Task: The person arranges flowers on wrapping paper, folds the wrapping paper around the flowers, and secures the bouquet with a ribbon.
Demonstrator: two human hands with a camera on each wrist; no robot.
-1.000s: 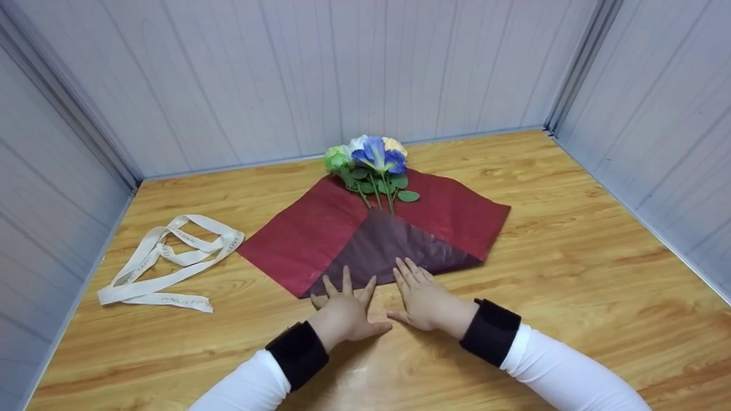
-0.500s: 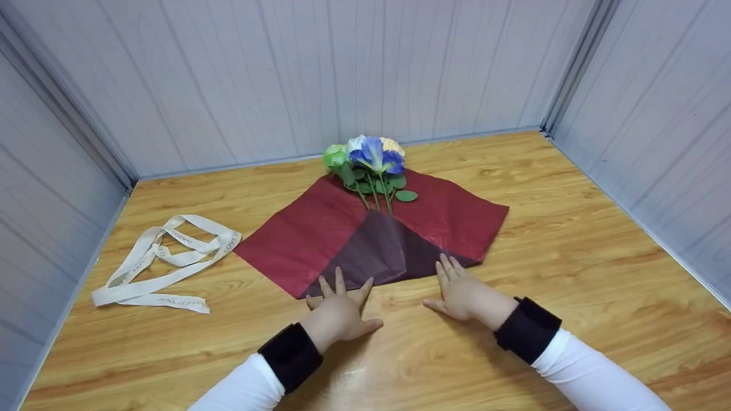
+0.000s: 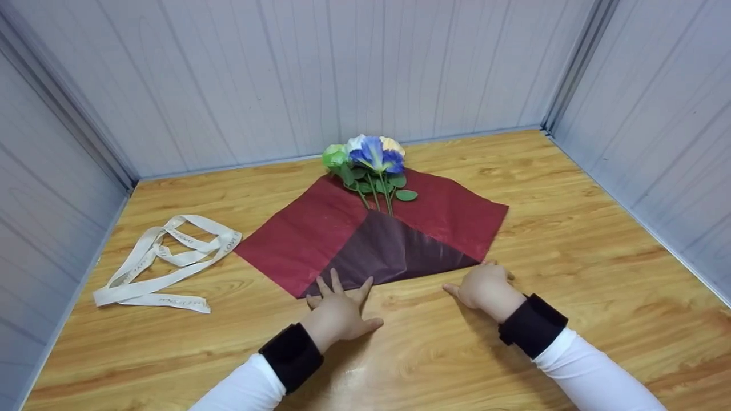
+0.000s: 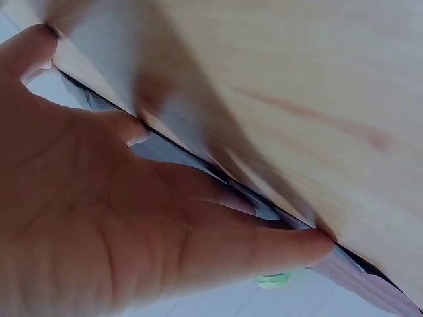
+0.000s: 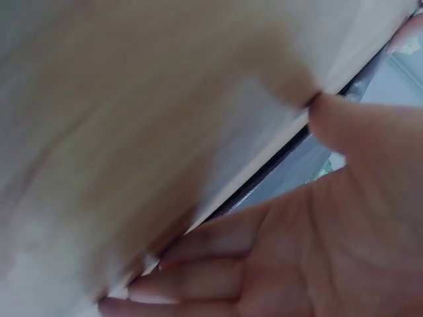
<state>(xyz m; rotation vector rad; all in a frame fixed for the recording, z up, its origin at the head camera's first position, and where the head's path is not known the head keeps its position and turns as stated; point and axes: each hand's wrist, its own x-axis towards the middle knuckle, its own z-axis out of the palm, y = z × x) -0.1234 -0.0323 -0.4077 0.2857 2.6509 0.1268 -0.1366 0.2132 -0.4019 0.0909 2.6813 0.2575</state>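
Note:
A sheet of dark red wrapping paper (image 3: 302, 228) lies on the table, its near part folded up into a darker purple flap (image 3: 371, 245). Artificial flowers (image 3: 374, 153) in blue, green, white and cream rest on the sheet, their lower stems hidden under the flap. With fingers spread, my left hand (image 3: 337, 314) presses the fold's left part; its fingertips (image 4: 317, 244) lie along the edge in the left wrist view. My right hand (image 3: 488, 290) is at the fold's right corner, fingertips down by the paper and thumb stretched out to the left on the table.
A loose white ribbon (image 3: 165, 301) with printed letters lies in loops left of the paper. Pale panelled walls (image 3: 228, 85) enclose the wooden table (image 3: 599, 285) at the back and both sides. The flower heads are close to the back wall.
My right hand has slid rightward along the folded edge to the paper's right corner, its fingers now bent more. The left hand stays nearly in place on the fold.

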